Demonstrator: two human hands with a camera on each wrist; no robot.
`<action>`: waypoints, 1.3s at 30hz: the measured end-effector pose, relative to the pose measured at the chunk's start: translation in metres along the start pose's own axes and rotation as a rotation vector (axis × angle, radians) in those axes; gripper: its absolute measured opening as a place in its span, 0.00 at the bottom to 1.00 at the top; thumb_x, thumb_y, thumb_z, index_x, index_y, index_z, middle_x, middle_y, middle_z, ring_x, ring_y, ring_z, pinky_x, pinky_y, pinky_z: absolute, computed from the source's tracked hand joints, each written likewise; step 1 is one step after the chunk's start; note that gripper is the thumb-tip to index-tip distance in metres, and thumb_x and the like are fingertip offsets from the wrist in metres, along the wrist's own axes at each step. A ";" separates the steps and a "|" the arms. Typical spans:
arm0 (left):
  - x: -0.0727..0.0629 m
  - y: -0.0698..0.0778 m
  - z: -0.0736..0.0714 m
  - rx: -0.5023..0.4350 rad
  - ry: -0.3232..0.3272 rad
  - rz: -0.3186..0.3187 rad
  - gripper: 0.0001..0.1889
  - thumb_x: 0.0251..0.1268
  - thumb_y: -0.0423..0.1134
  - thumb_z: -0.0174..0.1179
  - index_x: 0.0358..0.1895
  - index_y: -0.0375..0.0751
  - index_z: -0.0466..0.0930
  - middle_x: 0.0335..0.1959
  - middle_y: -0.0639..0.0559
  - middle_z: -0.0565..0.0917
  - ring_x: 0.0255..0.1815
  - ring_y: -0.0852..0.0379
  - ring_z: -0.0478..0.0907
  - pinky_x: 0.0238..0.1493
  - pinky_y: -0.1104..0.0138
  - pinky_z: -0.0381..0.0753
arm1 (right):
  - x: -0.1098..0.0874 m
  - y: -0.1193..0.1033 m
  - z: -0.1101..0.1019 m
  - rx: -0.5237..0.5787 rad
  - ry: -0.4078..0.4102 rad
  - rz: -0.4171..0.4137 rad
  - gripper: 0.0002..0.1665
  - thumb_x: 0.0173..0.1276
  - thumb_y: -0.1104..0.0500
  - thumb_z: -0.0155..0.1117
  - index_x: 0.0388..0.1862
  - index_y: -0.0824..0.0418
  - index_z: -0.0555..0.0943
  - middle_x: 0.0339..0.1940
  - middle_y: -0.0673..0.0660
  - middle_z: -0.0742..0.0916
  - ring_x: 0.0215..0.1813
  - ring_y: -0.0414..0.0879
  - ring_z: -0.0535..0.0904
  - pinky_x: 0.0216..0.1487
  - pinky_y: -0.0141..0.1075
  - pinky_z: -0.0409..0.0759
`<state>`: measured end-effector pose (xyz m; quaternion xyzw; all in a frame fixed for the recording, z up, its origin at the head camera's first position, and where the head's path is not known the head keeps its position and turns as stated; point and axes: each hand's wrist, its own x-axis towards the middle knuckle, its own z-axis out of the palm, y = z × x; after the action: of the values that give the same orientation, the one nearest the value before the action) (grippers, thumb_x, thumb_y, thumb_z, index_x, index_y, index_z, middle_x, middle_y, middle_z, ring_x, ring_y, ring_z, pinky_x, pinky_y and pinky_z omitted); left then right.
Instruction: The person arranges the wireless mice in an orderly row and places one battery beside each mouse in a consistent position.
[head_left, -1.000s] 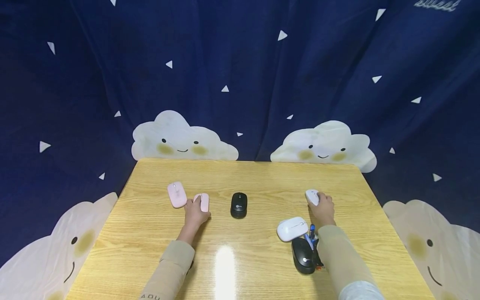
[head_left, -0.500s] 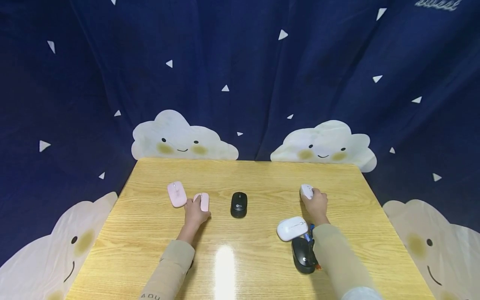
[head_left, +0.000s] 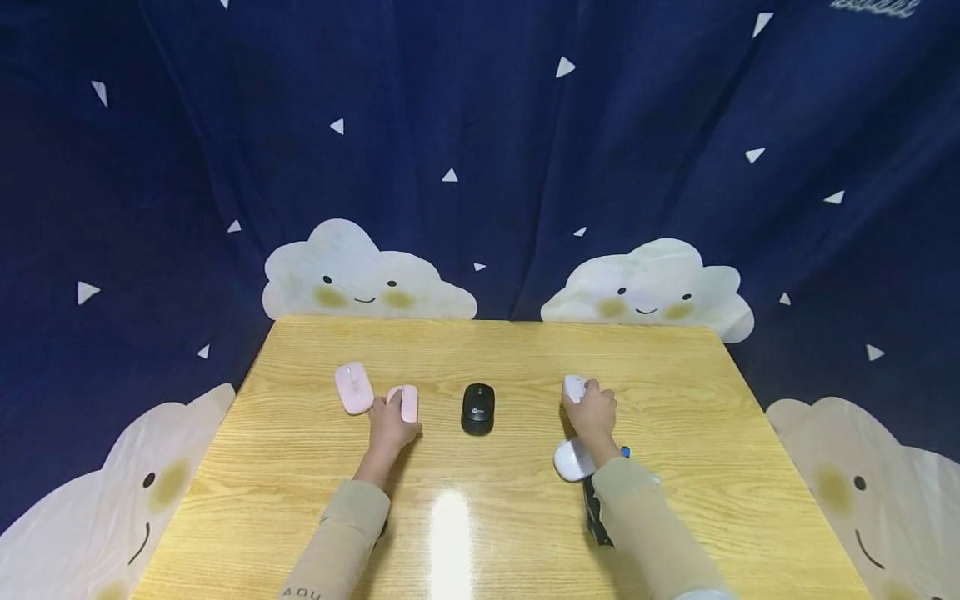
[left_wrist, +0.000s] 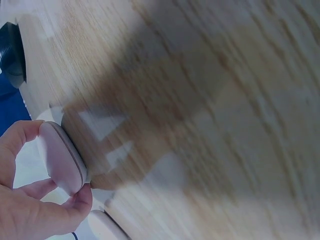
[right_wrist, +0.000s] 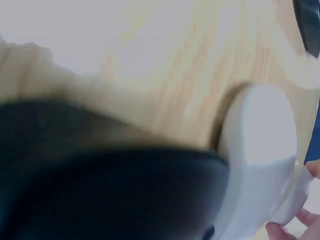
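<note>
My left hand (head_left: 390, 425) pinches the sides of a small pink mouse (head_left: 407, 402) at the table's left. Thumb on one side and fingers on the other also show around this mouse (left_wrist: 60, 157) in the left wrist view. Just left of it lies a second, larger pink mouse (head_left: 354, 387). On the right half, a small white mouse (head_left: 574, 387) is in the grip of my right hand (head_left: 594, 414). My right wrist passes over a larger white mouse (head_left: 572, 461), hiding part of it.
Between the hands stands a black mouse (head_left: 478, 407). Another black mouse (head_left: 597, 515) is mostly behind my right sleeve (head_left: 648, 525), near a blue pen-like item (head_left: 626, 452). The wooden table (head_left: 510, 342) ends at a navy curtain (head_left: 495, 125) with cloud shapes.
My right hand has moved left with the small white mouse, and its forearm now covers more of the larger white mouse and the black mouse. The left hand has stayed still.
</note>
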<state>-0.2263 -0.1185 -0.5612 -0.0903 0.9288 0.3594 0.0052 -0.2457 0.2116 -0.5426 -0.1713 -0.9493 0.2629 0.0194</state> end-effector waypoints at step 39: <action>-0.001 0.001 -0.001 0.005 -0.013 0.000 0.42 0.38 0.33 0.67 0.63 0.25 0.61 0.56 0.25 0.62 0.59 0.32 0.57 0.57 0.49 0.66 | -0.026 -0.008 0.028 -0.043 0.008 -0.114 0.37 0.55 0.46 0.66 0.57 0.66 0.67 0.46 0.72 0.70 0.48 0.64 0.68 0.43 0.51 0.75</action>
<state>-0.2254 -0.1184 -0.5600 -0.0878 0.9296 0.3578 0.0114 -0.2273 0.1829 -0.5616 -0.1184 -0.9629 0.2402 0.0342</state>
